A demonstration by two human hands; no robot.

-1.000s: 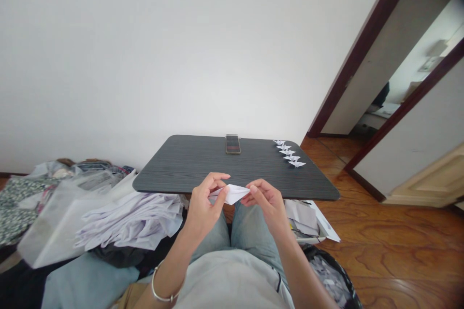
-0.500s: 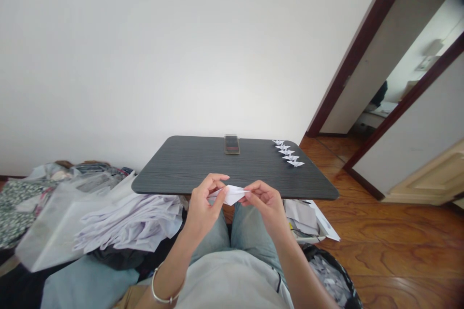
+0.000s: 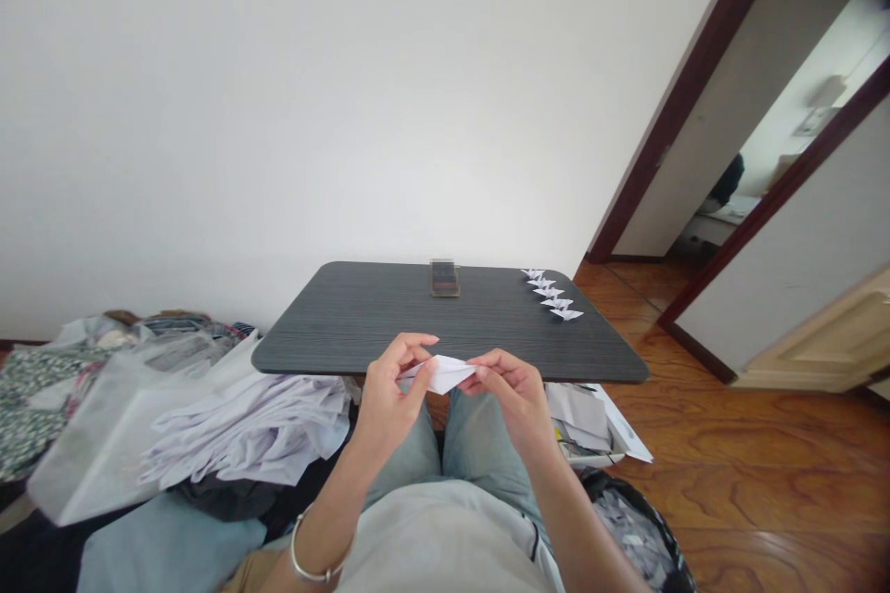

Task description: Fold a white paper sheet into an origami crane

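A small piece of folded white paper (image 3: 447,374) is held between my two hands, above my lap at the table's front edge. My left hand (image 3: 398,382) pinches its left side between thumb and fingers. Its right point sits between the thumb and fingertips of my right hand (image 3: 510,389). The paper has a diamond shape with narrow pointed ends; the left end is partly hidden behind my fingers. Several folded white paper cranes (image 3: 553,294) stand in a slanting row on the right part of the dark table (image 3: 362,315).
A phone-like dark object (image 3: 444,278) lies at the table's back edge. Below on the right are a white box (image 3: 584,422) with papers and a black bag (image 3: 643,528) of scraps. Folded white cloth (image 3: 257,426) and other clothes are piled on the left. A white wall stands behind.
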